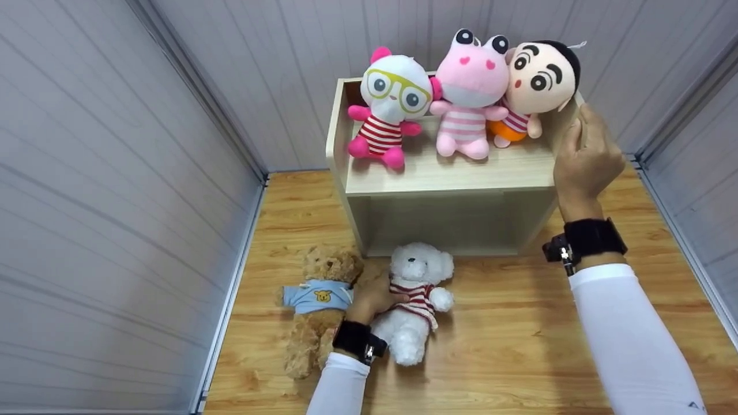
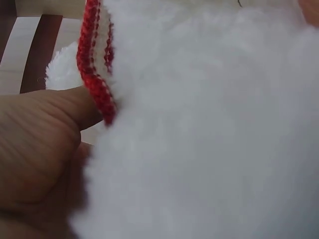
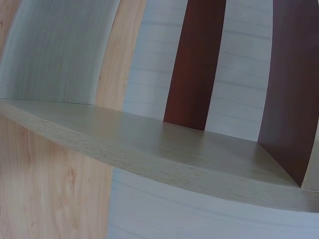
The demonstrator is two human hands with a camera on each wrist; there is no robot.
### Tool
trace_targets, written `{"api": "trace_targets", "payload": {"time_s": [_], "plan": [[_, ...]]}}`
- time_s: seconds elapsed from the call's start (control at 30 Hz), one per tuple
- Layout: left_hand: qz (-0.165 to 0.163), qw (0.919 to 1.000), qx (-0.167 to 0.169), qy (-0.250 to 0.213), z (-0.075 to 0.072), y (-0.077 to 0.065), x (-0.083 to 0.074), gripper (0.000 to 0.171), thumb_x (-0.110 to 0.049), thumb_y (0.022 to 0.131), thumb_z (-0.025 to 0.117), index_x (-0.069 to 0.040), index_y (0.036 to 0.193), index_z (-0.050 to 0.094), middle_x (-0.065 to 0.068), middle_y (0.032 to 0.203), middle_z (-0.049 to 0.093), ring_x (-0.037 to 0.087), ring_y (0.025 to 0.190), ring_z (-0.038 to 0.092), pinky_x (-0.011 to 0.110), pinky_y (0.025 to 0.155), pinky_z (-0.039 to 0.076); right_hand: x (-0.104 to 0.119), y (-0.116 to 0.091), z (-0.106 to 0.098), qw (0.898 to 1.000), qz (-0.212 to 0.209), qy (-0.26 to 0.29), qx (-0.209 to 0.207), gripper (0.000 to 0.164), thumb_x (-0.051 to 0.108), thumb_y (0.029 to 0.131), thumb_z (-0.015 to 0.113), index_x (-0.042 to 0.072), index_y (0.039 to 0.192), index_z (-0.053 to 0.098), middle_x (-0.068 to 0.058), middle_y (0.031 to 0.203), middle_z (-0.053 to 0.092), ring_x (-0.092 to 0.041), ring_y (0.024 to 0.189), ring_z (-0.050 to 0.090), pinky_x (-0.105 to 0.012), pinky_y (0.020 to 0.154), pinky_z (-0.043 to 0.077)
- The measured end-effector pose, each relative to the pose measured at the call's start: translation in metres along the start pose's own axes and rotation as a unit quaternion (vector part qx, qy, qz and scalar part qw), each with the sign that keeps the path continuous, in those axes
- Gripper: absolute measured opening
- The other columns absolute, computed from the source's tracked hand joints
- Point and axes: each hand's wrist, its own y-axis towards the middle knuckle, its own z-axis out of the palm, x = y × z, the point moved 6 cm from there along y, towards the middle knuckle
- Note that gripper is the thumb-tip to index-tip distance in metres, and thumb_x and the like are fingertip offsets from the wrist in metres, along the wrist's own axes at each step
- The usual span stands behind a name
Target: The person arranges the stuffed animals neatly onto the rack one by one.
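On the floor in front of the small wooden shelf lies a white teddy bear in a red-and-white striped knit top. My left hand grips the bear at its side. In the left wrist view, the thumb of that hand lies at the hem of the striped top, and white fur fills most of the picture. My right hand holds the upper edge of the shelf's right side panel, which the right wrist view shows as a pale board without the hand.
A brown teddy bear in a blue shirt lies left of the white one. On the upper shelf sit a panda doll, a pink frog doll and a black-haired doll. Grey walls surround the wooden floor.
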Motion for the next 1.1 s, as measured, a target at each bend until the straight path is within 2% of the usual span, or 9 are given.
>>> {"api": "trace_targets", "payload": {"time_s": [0.23,0.33,0.53,0.63,0.9,1.0,1.1], "plan": [[-0.001,0.9942,-0.011,0.107,0.003,0.001,-0.001,0.071,-0.054,0.087,0.075,-0.003,0.134,0.059,0.021,0.134,0.065,0.045,0.129,0.057,0.065,0.114,0.033,0.0,0.0,0.0,1.0,-0.002,0.001,0.0,0.025,0.018,0.097,0.063,0.009,0.115,0.077,-0.009,0.112,0.078,-0.037,0.094,0.076,-0.054,0.072,0.056],[-0.003,0.9937,-0.006,0.112,0.007,0.001,-0.002,0.067,-0.056,0.087,0.074,-0.003,0.127,0.063,0.021,0.129,0.067,0.043,0.125,0.06,0.064,0.113,0.035,0.0,0.0,0.0,1.0,-0.001,0.001,-0.002,0.025,0.018,0.096,0.063,0.01,0.116,0.077,-0.008,0.113,0.078,-0.037,0.095,0.076,-0.055,0.072,0.055],[-0.022,0.9909,-0.004,0.133,0.016,-0.001,-0.004,0.073,-0.064,0.086,0.07,-0.005,0.127,0.066,0.02,0.134,0.065,0.045,0.129,0.057,0.07,0.117,0.024,-0.001,0.0,-0.001,1.0,-0.004,0.002,0.0,0.026,0.02,0.097,0.063,0.011,0.117,0.077,-0.007,0.113,0.078,-0.038,0.094,0.076,-0.056,0.071,0.054],[-0.033,0.9884,-0.011,0.148,0.018,-0.001,-0.005,0.074,-0.067,0.085,0.069,-0.006,0.125,0.068,0.019,0.134,0.066,0.044,0.129,0.056,0.069,0.117,0.024,-0.001,0.0,-0.001,1.0,-0.007,0.005,0.002,0.026,0.02,0.097,0.063,0.01,0.117,0.076,-0.008,0.114,0.078,-0.039,0.093,0.076,-0.055,0.072,0.056],[-0.045,0.9837,-0.036,0.17,0.022,-0.003,-0.007,0.066,-0.071,0.081,0.071,-0.007,0.098,0.072,0.016,0.107,0.074,0.039,0.107,0.067,0.063,0.11,0.034,-0.003,-0.002,-0.002,1.0,-0.003,0.008,0.006,0.026,0.02,0.099,0.062,0.007,0.118,0.075,-0.008,0.116,0.077,-0.039,0.077,0.074,-0.048,0.066,0.053],[-0.047,0.9847,-0.035,0.164,0.024,-0.004,-0.007,0.065,-0.072,0.081,0.069,-0.008,0.096,0.072,0.013,0.103,0.075,0.038,0.105,0.069,0.063,0.111,0.034,-0.001,-0.002,-0.002,1.0,-0.008,0.007,0.007,0.026,0.021,0.101,0.061,0.008,0.118,0.075,-0.008,0.116,0.077,-0.038,0.076,0.074,-0.045,0.064,0.052],[-0.046,0.9881,-0.025,0.144,0.029,-0.006,-0.007,0.067,-0.071,0.084,0.066,-0.008,0.103,0.073,0.013,0.107,0.076,0.038,0.107,0.07,0.065,0.116,0.028,0.001,-0.003,-0.001,1.0,-0.018,0.006,0.007,0.026,0.022,0.101,0.06,0.008,0.118,0.075,-0.009,0.115,0.077,-0.039,0.075,0.073,-0.044,0.062,0.048]]}}
